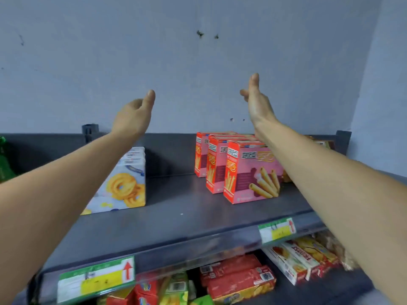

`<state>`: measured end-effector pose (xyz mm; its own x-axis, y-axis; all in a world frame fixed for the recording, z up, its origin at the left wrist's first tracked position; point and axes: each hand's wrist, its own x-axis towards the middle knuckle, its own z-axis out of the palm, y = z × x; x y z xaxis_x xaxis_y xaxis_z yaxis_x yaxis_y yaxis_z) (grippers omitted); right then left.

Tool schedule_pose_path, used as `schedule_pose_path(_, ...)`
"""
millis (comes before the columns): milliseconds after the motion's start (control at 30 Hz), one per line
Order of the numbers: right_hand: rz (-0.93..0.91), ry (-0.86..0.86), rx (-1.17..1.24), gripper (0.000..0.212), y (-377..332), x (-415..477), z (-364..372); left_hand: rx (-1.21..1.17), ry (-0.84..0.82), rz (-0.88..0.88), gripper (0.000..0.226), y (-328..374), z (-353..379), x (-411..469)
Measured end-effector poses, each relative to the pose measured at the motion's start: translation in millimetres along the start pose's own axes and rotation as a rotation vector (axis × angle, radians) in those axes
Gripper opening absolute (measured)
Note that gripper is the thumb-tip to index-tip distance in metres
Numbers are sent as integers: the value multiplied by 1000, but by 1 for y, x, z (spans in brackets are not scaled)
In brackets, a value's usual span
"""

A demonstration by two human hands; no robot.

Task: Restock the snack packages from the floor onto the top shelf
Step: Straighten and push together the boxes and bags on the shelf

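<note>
Both my arms reach out above the grey top shelf [176,208]. My left hand [135,113] and my right hand [256,100] are raised in front of the wall, palms turned toward each other, fingers loose, with nothing in them. A row of pink-and-red wafer roll boxes [248,172] stands on the shelf under my right forearm. To the left, white cookie boxes with yellow ring biscuits [123,186] stand partly behind my left forearm. A bare stretch of shelf lies between the two groups.
The shelf front carries two green and yellow price labels [97,280] [277,231]. Below it, a lower shelf holds red biscuit packs [237,280] and white boxes [295,260]. A green bottle [4,161] shows at the far left. The blue-grey wall [198,51] rises behind.
</note>
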<state>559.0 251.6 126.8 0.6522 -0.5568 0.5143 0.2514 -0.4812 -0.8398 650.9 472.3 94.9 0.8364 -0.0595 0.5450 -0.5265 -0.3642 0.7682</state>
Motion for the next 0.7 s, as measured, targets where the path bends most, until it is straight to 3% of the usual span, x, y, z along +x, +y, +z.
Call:
schedule_pose_path(167,146,20,21,75,64,24,-69,-90,-90,-110,52,31,77,-31)
schedule_pose_path(233,245,-31,68,78,93,29,-86,-160,-118,-183,69,38,106,-44)
schedule_pose_path(400,488,-153,247,106,159,29,-87,-421,-189,-303,71,44,164,-72)
schedule_pose_path(500,550,-233,433,89,178,29,-78,-570,-284,-388,76,39,181,-80)
schedule_pose_path(700,602,-319,481,73,174,26,-67,-733,-336,-487,86,31,194,-74)
